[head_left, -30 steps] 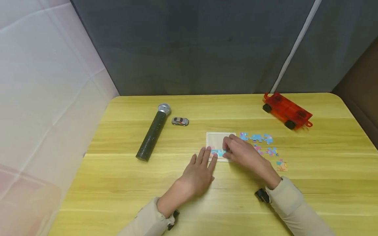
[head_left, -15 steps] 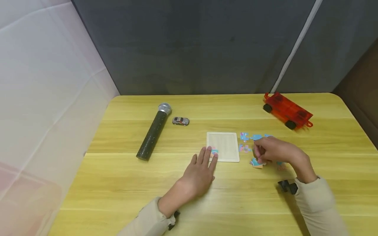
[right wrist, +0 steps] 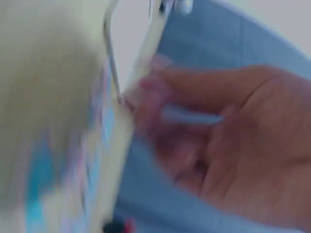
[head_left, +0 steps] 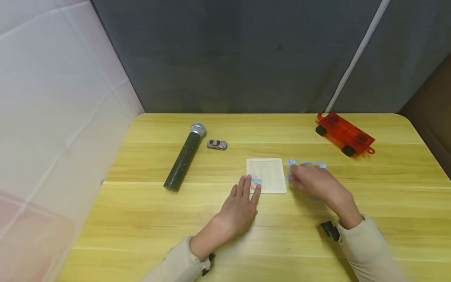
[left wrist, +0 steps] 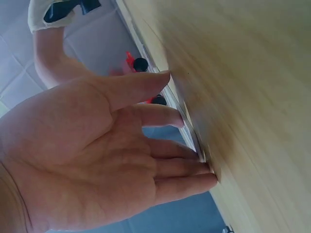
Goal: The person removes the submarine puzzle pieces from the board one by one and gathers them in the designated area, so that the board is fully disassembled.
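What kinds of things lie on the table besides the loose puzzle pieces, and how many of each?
Microphone: 1
Small grey toy car: 1
Red toy trailer: 1
Puzzle tray: 1
Total: 4

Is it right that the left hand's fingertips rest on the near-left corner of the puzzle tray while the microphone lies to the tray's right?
Not quite. The left hand does rest its fingertips on the near-left corner of the puzzle tray, but the microphone lies to the tray's left, beside the small toy car. The head view shows this.
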`<state>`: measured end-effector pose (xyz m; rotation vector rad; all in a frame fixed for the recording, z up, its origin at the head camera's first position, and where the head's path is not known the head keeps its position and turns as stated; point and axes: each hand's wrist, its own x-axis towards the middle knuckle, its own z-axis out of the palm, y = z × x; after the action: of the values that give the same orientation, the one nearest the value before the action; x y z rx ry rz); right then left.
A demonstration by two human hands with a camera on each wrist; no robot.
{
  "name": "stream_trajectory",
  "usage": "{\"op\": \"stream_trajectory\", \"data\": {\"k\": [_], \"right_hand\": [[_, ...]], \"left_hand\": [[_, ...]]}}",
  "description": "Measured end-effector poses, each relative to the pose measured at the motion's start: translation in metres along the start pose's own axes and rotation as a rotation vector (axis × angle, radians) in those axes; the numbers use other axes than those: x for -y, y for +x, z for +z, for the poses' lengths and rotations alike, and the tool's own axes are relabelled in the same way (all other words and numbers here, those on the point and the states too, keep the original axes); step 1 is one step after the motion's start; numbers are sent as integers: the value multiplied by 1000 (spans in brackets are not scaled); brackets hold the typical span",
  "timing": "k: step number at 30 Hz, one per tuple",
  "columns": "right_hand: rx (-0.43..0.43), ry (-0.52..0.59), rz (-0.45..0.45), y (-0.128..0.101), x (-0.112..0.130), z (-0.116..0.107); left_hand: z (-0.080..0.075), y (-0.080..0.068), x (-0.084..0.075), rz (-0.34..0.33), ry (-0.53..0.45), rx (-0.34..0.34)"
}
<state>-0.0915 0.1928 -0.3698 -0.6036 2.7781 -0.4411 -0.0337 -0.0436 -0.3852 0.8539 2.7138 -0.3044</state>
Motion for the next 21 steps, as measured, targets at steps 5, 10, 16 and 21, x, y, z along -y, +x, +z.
{"op": "stream_trajectory", "data": {"k": [5, 10, 16, 21], "right_hand": [[-80, 72, -144, 32, 35, 27], [-107, 73, -64, 37, 47, 41], [-78, 279, -75, 41, 43, 35], [-44, 399, -79, 27, 14, 9]], "left_hand": [[0, 2, 0, -15, 13, 34], [0, 2, 0, -1, 7, 89], [-1, 2, 2, 23, 19, 96], [-3, 1, 3, 17, 13, 92]]}}
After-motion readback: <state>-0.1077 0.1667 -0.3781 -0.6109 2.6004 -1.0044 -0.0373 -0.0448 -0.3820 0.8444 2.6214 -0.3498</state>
